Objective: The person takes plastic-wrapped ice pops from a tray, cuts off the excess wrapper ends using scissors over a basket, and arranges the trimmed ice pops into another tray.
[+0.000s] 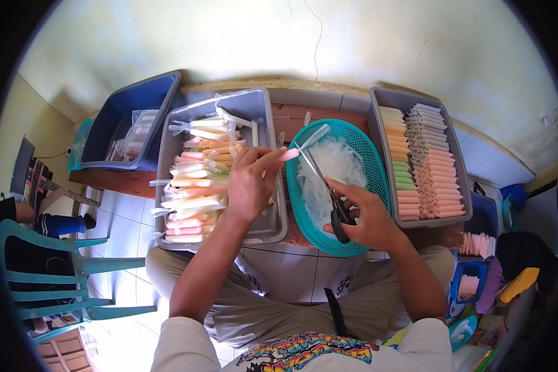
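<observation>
My left hand (252, 180) is closed on a pink filled plastic tube (288, 155), whose clear wrapper end points up to the right. In my right hand (366, 214) are black-handled scissors (338, 217), their blades reaching up to the wrapper end beside the pink tube. Below the scissors, a teal oval basket (381, 186) holds a heap of clear plastic scraps (341, 161). Under my left hand, a grey tray (263, 111) holds loose white, yellow, orange, green and pink tubes (195, 192) with long wrapper ends.
At the right, a grey bin (376, 115) holds stacked tubes sorted by colour. A blue bin (124, 118) with packaged items stands back left. A teal plastic chair (43, 279) is at the left, near a person's leg (62, 224). More containers stand at the lower right.
</observation>
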`<state>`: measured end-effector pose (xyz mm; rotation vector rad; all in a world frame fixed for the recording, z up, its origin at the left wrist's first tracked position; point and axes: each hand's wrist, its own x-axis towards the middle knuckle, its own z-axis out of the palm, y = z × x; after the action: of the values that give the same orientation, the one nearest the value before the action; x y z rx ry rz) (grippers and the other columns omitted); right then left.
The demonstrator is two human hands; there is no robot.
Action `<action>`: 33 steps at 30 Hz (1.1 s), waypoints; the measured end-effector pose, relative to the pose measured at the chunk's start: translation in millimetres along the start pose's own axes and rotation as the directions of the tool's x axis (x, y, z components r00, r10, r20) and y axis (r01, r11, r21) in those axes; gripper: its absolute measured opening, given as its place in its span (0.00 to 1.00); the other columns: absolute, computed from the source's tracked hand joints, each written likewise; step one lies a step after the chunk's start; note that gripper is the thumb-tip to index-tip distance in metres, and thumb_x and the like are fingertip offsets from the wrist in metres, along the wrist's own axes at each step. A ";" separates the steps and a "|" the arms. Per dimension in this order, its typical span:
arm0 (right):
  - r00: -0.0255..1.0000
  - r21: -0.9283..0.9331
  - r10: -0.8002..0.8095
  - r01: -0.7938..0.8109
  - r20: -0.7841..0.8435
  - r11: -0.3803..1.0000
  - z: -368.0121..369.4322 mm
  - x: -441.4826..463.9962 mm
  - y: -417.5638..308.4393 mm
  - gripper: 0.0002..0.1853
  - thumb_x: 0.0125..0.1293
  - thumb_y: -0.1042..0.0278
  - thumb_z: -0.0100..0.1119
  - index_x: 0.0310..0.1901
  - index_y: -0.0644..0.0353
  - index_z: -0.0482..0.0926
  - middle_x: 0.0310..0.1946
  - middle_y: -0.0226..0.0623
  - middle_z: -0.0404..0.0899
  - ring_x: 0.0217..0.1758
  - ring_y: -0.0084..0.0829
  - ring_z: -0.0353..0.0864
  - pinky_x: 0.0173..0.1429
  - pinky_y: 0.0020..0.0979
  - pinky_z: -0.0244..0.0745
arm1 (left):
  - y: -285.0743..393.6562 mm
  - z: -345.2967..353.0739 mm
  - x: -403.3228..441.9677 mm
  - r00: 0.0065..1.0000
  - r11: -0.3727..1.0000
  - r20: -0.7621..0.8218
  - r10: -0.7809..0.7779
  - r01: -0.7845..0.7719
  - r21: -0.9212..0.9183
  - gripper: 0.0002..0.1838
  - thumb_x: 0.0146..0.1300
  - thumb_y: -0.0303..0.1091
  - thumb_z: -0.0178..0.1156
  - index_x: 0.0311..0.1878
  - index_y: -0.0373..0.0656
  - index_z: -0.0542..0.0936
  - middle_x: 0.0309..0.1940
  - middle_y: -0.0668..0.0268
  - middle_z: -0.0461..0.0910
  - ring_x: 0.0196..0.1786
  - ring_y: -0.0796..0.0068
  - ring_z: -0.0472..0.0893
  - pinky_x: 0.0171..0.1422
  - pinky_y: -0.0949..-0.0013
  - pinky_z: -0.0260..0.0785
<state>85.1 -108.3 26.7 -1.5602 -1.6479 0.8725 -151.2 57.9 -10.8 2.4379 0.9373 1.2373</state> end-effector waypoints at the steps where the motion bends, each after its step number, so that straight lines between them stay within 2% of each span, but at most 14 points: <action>1: 1.000 0.003 0.001 -0.001 -0.002 1.000 0.5 0.6 -0.6 0.50 0.57 0.53 0.89 0.81 0.55 0.76 0.45 0.43 0.83 0.40 0.36 0.84 0.51 0.40 0.84 | 1.1 0.0 0.0 1.000 1.000 0.004 0.021 -0.021 -0.005 0.21 0.63 0.23 0.76 0.59 0.49 0.93 0.42 0.65 0.89 0.45 0.58 0.86 0.54 0.54 0.80; 3: 0.997 -0.008 0.048 -0.048 0.056 0.999 0.8 2.3 -3.0 0.53 0.58 0.67 0.88 0.86 0.52 0.70 0.58 0.43 0.83 0.51 0.31 0.88 0.57 0.37 0.93 | 2.6 -1.1 0.5 0.999 0.999 0.008 0.042 -0.042 -0.009 0.21 0.63 0.22 0.76 0.59 0.48 0.93 0.43 0.64 0.89 0.46 0.58 0.85 0.54 0.53 0.80; 11: 0.998 -0.001 0.059 -0.059 0.030 0.998 2.4 5.4 -7.1 0.53 0.59 0.69 0.87 0.86 0.52 0.69 0.56 0.42 0.83 0.50 0.29 0.88 0.56 0.35 0.94 | 3.4 -0.5 -0.2 0.993 0.994 0.048 0.105 -0.102 -0.049 0.19 0.63 0.25 0.77 0.57 0.50 0.94 0.43 0.64 0.89 0.45 0.58 0.85 0.54 0.53 0.79; 19: 0.995 0.037 0.088 -0.090 0.044 0.995 1.1 3.7 -5.9 0.51 0.61 0.69 0.87 0.86 0.51 0.70 0.58 0.41 0.84 0.49 0.25 0.86 0.55 0.34 0.95 | 3.4 0.9 -1.8 0.995 0.995 0.055 0.083 -0.080 -0.059 0.18 0.63 0.25 0.77 0.56 0.50 0.94 0.43 0.65 0.89 0.45 0.58 0.85 0.54 0.54 0.79; 25: 0.990 0.017 0.123 -0.125 0.062 0.992 1.1 2.5 -1.2 0.50 0.62 0.70 0.86 0.86 0.52 0.71 0.58 0.41 0.85 0.48 0.24 0.86 0.53 0.33 0.93 | 1.3 3.2 -3.4 0.995 0.996 0.058 0.083 -0.080 -0.047 0.17 0.63 0.25 0.77 0.56 0.50 0.95 0.42 0.65 0.89 0.45 0.58 0.85 0.54 0.53 0.79; 28: 0.984 0.055 0.154 -0.159 0.086 0.986 1.9 2.6 -0.1 0.51 0.62 0.69 0.87 0.86 0.52 0.71 0.59 0.41 0.85 0.48 0.24 0.86 0.53 0.31 0.91 | 1.4 3.0 -3.2 0.995 0.996 0.058 0.078 -0.076 -0.042 0.18 0.63 0.25 0.77 0.56 0.50 0.95 0.42 0.65 0.89 0.45 0.58 0.85 0.54 0.53 0.79; 30: 0.983 0.146 0.171 -0.178 0.058 0.973 5.2 1.3 8.4 0.50 0.63 0.68 0.87 0.86 0.52 0.70 0.59 0.41 0.85 0.48 0.24 0.86 0.53 0.30 0.89 | 1.6 2.5 -3.4 0.996 0.997 0.057 0.073 -0.070 -0.041 0.18 0.63 0.24 0.76 0.56 0.50 0.95 0.42 0.65 0.89 0.45 0.59 0.85 0.54 0.54 0.79; 33: 0.990 0.107 0.138 -0.141 0.040 0.984 3.5 1.5 10.4 0.50 0.65 0.66 0.87 0.86 0.52 0.70 0.59 0.40 0.86 0.49 0.23 0.86 0.52 0.29 0.88 | 2.3 1.5 -3.3 0.995 0.996 0.061 0.077 -0.075 -0.038 0.18 0.63 0.24 0.76 0.57 0.49 0.95 0.42 0.65 0.89 0.45 0.59 0.85 0.54 0.54 0.79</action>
<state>87.6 -106.3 16.1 -1.6070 -1.5000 1.0492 -150.4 54.1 -12.7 2.4905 0.8057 1.1837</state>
